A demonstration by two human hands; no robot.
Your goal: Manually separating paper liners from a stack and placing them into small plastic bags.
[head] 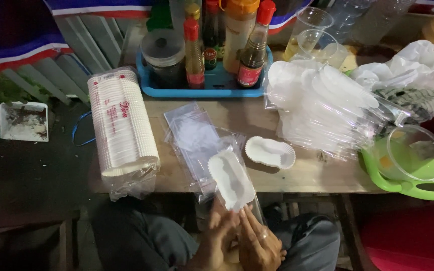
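Big sleeve of paper trays [122, 128] lying on the left of the table [307, 173]. Front edge, centre: left hand [216, 240] and right hand [258, 240] both pinching a clear bag [249, 198] with one tray [230, 179] inside. Loose tray [270, 152] just right, then spoons [322, 108].

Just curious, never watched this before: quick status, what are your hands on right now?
Left hand and right hand both gripping clear bag. White paper tray sits inside it. Nothing in the way; spare tray lies apart on table.

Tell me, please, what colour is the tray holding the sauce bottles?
The tray is blue, seen in the head view.
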